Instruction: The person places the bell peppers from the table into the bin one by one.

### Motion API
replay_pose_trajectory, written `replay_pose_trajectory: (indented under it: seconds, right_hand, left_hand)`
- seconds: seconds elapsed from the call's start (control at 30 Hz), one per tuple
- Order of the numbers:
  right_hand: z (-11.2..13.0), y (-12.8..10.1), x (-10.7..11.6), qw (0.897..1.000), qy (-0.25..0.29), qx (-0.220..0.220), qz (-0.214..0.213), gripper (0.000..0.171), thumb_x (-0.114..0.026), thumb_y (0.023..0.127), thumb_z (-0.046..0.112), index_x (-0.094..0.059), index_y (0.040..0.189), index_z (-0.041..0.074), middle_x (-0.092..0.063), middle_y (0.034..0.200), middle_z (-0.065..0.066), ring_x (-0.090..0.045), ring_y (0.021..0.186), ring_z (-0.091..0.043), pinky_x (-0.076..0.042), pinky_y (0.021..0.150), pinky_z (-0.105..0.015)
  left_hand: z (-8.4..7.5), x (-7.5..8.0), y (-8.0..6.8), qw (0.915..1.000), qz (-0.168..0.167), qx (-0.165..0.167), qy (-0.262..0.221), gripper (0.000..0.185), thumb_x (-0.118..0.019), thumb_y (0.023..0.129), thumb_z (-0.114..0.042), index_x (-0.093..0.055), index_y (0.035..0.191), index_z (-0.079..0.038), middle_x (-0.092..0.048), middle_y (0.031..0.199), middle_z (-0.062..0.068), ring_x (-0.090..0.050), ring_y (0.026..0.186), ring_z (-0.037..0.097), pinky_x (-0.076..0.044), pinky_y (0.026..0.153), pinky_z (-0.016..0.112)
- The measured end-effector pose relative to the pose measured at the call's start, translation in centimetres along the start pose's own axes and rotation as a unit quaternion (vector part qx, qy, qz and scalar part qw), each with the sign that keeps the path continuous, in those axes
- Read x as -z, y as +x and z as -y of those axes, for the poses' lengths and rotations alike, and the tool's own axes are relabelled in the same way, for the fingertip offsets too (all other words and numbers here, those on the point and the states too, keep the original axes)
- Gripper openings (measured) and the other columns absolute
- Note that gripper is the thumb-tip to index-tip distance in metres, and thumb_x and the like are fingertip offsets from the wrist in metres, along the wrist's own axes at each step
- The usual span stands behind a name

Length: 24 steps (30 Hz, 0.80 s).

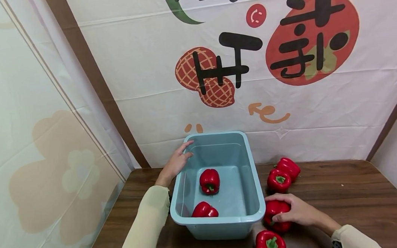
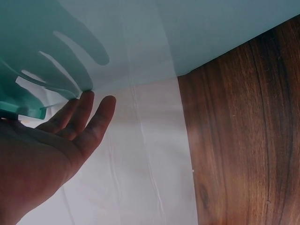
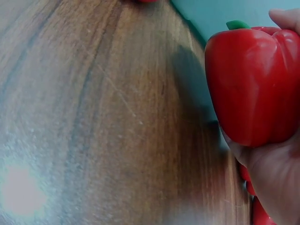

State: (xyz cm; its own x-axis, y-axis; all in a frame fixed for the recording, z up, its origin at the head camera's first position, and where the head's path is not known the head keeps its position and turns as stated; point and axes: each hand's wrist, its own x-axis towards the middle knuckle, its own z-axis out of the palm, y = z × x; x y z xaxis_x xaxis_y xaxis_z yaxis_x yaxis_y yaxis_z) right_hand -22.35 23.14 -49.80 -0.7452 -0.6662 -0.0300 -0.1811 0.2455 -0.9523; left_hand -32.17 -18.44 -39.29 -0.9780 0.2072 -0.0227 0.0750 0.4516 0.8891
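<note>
Red pepper [image 1: 276, 210] in right hand [image 1: 297, 210]

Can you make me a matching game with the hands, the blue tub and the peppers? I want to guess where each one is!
Things:
1. left hand
2. right hand
3. blue tub
4. pair of peppers

Places:
A. on the wooden table, with two red peppers inside
B. gripping a red pepper beside the tub
C. resting on the tub's far left rim
D. lying on the table right of the tub

Pairs: 1-C, 2-B, 3-A, 4-D
</note>
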Motion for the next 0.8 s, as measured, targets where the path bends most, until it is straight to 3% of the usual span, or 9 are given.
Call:
replay_pose_trajectory:
  seconds: [0.53,0.8]
  right_hand:
    - [1.2,-0.2,1.1,0.998,-0.049,0.04,-0.026,0.048,-0.064,0.091,0.014,-0.054,0.137,0.004,-0.067,0.114,-0.009,-0.066,0.098,-0.021,-0.059,0.077,-0.037]
    - [2.1,-0.6,1.4,0.996,-0.072,0.016,-0.047,0.052,-0.067,0.089,0.019,-0.054,0.137,0.007,-0.061,0.12,-0.015,-0.062,0.103,-0.02,-0.059,0.076,-0.038]
  left_hand:
    - [-0.2,0.1,-0.2,1.0,0.002,0.006,-0.004,0.051,-0.041,0.103,-0.025,-0.034,0.154,-0.027,-0.02,0.163,0.008,-0.037,0.138,0.042,-0.036,0.104,0.067]
    - [-0.1,0.0,-0.2,0.9999,0.0,0.007,-0.007,0.051,-0.041,0.103,-0.024,-0.036,0.153,-0.028,-0.021,0.163,0.007,-0.038,0.137,0.041,-0.038,0.104,0.067]
